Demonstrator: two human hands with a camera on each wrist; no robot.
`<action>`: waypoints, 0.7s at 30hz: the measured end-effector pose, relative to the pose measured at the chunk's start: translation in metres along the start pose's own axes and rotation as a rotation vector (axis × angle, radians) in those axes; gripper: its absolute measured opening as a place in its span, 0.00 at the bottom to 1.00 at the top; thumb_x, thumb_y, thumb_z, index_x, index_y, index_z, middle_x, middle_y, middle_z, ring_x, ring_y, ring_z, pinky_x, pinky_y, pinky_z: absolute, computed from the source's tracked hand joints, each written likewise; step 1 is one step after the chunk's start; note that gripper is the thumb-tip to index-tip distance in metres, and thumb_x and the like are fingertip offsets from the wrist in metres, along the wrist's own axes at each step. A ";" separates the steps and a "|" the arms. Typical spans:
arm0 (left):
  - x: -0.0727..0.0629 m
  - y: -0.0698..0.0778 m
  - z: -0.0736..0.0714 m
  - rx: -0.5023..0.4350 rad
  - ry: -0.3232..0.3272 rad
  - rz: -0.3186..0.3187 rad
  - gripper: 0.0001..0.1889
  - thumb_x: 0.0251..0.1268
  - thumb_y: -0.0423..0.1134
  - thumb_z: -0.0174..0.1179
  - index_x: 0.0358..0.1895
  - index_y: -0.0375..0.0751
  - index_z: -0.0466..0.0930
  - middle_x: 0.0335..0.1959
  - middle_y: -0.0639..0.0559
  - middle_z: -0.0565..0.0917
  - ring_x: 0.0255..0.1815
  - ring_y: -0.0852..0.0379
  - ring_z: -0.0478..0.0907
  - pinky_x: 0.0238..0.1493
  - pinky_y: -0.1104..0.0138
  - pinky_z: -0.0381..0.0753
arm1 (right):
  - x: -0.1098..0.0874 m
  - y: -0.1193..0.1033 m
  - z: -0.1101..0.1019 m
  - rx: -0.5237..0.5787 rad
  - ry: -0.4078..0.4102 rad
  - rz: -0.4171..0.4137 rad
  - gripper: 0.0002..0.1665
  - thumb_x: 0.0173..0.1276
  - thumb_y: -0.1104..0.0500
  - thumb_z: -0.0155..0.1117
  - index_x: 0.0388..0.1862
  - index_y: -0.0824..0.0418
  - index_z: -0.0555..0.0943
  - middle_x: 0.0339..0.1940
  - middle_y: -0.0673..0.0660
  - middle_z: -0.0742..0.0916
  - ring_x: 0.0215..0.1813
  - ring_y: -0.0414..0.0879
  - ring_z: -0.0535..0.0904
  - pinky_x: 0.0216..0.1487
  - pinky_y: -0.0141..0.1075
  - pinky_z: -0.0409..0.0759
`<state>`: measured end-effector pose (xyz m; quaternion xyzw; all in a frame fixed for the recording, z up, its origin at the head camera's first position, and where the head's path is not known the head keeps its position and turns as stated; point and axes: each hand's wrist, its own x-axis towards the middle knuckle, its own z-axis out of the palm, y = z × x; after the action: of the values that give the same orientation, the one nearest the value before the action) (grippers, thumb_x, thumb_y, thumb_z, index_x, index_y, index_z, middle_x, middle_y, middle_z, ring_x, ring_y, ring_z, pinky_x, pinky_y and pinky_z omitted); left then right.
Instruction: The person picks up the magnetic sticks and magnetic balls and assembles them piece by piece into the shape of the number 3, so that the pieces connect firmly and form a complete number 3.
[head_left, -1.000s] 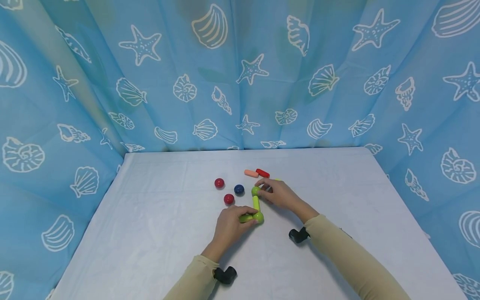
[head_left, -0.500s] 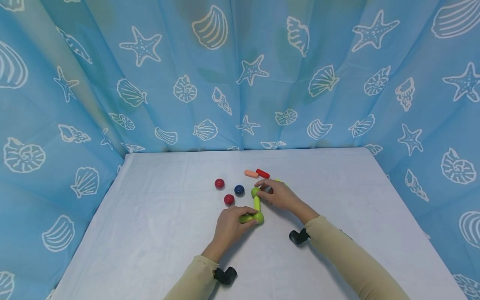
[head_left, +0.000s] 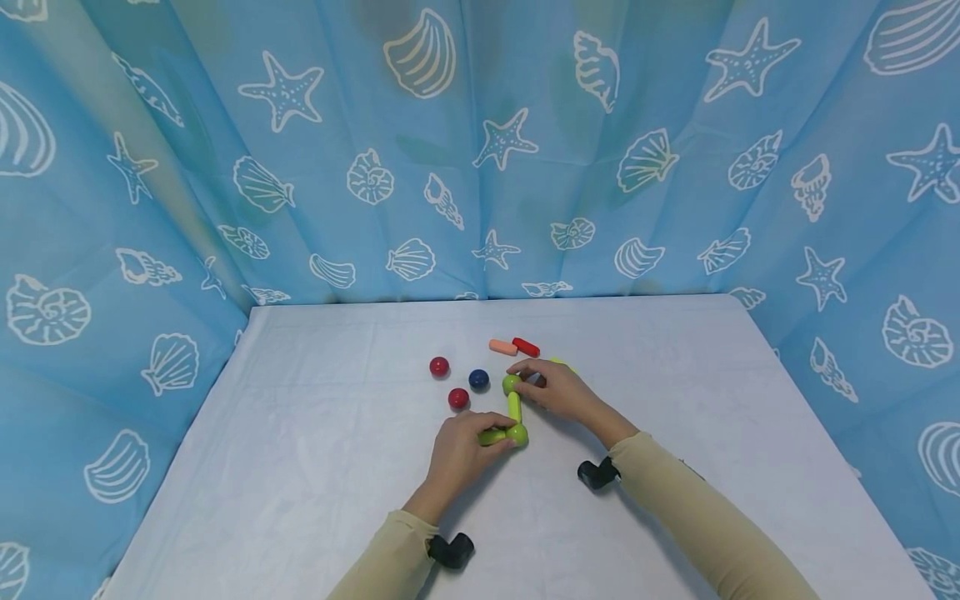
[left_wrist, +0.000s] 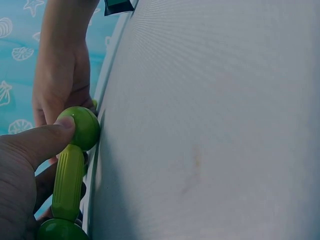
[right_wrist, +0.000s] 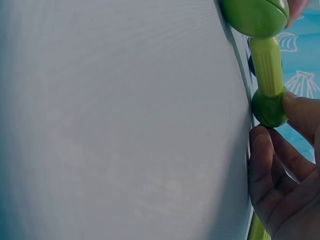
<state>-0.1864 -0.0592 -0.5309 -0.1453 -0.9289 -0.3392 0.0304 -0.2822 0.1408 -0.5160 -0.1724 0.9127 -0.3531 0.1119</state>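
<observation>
A green ball (head_left: 517, 435) lies at the corner of a joined ball-and-stick toy. My left hand (head_left: 462, 446) holds it with the thumb (left_wrist: 62, 125) pressed on its side. One ribbed light-green stick (left_wrist: 68, 182) runs leftward under that hand, to a further green ball (left_wrist: 62, 231) in the left wrist view. Another light-green stick (head_left: 514, 408) leads away from the corner to a far green ball (head_left: 512, 383). My right hand (head_left: 558, 389) pinches this far ball between thumb and fingers, as the right wrist view shows. Fingers partly cover the pieces.
Two red balls (head_left: 439, 367) and a dark blue ball (head_left: 478, 380) lie left of the toy. Beyond it rest a peach stick (head_left: 502, 347) and a red stick (head_left: 527, 347). Behind the right hand, a yellow-green stick (head_left: 561, 363) is mostly hidden. A patterned curtain (head_left: 480, 167) surrounds the white table (head_left: 315, 417).
</observation>
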 end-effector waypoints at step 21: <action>0.000 0.001 0.000 -0.001 -0.015 -0.012 0.15 0.60 0.49 0.74 0.52 0.61 0.89 0.46 0.63 0.89 0.40 0.62 0.77 0.41 0.67 0.72 | -0.007 0.005 -0.003 0.042 0.014 0.000 0.21 0.72 0.54 0.68 0.63 0.50 0.80 0.52 0.53 0.86 0.41 0.44 0.81 0.38 0.34 0.83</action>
<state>-0.1866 -0.0587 -0.5300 -0.1423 -0.9298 -0.3388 0.0212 -0.2779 0.1485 -0.5164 -0.1675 0.9059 -0.3734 0.1092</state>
